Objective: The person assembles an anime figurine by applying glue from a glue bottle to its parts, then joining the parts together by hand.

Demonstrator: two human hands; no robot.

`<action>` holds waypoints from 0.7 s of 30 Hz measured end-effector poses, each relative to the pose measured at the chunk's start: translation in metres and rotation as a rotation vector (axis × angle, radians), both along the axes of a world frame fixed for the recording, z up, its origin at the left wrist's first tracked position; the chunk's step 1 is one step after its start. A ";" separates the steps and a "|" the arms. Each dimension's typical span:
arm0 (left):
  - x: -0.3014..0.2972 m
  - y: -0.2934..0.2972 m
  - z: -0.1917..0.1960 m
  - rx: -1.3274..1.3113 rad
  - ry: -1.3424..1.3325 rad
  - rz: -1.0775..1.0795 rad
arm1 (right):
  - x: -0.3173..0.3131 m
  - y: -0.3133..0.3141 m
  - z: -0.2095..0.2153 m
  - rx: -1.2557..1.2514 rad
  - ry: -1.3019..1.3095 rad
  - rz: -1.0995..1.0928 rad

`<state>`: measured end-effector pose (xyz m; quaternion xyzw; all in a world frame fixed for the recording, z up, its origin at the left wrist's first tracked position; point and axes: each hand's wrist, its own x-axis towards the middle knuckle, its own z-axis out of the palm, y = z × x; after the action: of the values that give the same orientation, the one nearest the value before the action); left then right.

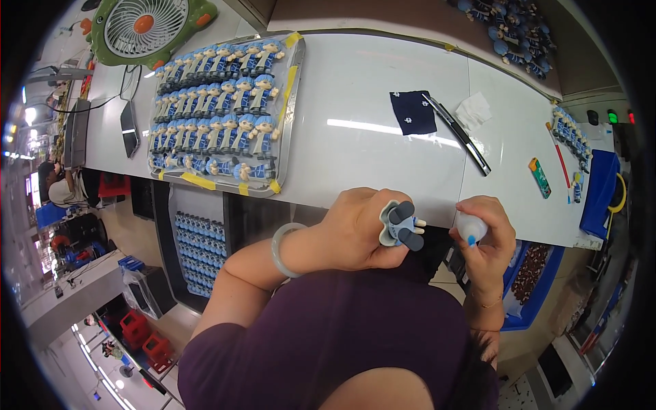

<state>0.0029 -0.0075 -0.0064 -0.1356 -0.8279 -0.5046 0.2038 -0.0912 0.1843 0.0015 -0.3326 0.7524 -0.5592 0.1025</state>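
Left hand (355, 229): grips blue figurine (402, 225), feet outward
Right hand (486, 236): pinches small glue bottle (471, 227); tip beside feet
Advice: hold figurine steady; squeeze sparingly

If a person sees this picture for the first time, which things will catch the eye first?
First the tray packed with rows of blue dolls, upper left on the white table. Next, at centre, the left hand gripping one doll feet-up, with the right hand holding a small bottle beside it.
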 end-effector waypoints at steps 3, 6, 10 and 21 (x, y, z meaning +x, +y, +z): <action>-0.002 0.000 0.002 -0.078 0.062 0.017 | 0.000 0.000 0.007 0.083 0.236 -0.026; -0.001 0.003 0.005 -0.110 0.048 0.102 | 0.002 0.001 0.011 0.139 0.425 -0.121; 0.000 0.003 0.009 -0.070 -0.018 0.126 | 0.007 0.006 0.019 0.196 0.532 -0.179; -0.003 0.007 0.012 -0.157 0.037 0.166 | 0.017 0.016 0.036 0.377 0.833 -0.242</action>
<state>0.0002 -0.0004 0.0054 -0.0913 -0.8693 -0.4172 0.2488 -0.0746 0.2005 0.0371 -0.4143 0.8512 -0.2395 -0.2154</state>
